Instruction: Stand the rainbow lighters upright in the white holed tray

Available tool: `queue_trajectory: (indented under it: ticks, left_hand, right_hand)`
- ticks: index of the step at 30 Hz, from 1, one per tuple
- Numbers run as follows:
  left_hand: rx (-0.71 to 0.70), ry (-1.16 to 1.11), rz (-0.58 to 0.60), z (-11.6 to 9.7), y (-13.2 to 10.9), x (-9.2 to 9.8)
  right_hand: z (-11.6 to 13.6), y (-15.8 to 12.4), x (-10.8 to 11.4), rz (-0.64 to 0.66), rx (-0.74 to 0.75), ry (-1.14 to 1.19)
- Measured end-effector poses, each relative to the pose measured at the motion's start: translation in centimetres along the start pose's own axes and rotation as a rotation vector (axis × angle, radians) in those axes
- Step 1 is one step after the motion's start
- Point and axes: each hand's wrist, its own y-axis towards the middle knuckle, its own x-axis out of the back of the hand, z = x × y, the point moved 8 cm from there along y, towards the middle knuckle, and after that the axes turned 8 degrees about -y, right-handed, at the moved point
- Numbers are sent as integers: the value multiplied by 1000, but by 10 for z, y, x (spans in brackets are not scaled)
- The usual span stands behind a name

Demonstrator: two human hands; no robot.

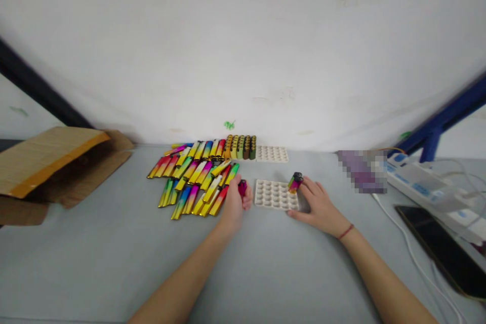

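My left hand is closed around a magenta lighter, its dark top showing above the fingers. My right hand is open at the right side of a white tray with rows of round holes; its thumb lies by the near corner. Close to the right fingertips, a rainbow-coloured lighter with a black top stands tilted at the tray's right edge. Whether the fingers touch it I cannot tell. Beside my left hand lies a pile of shiny multicoloured lighters.
Against the wall, a block of upright lighters stands beside a second white holed tray. An opened cardboard box is at the left. On the right lie a black phone, a white cable and a power strip.
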Motion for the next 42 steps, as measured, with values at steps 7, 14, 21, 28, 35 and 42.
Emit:
queue_trajectory:
  ticks: [7, 14, 21, 28, 35, 42]
  left_hand:
    - [-8, 61, -145, 5, 2, 11]
    - [-17, 27, -154, 8, -2, 11]
    - [-14, 21, -138, 7, -1, 11]
    - [-23, 87, -168, 4, 0, 12]
    - [-48, 85, -200, 5, 1, 15]
    - [-467, 418, 12, -19, -9, -3]
  right_hand:
    - [-1, -1, -2, -9, 0, -10]
    - [0, 0, 0, -4, 1, 0]
    - [1, 0, 1, -9, -3, 2]
    - [0, 0, 1, -32, 16, -1]
    - [0, 0, 0, -28, 5, -2]
    - [3, 2, 3, -81, 5, 3]
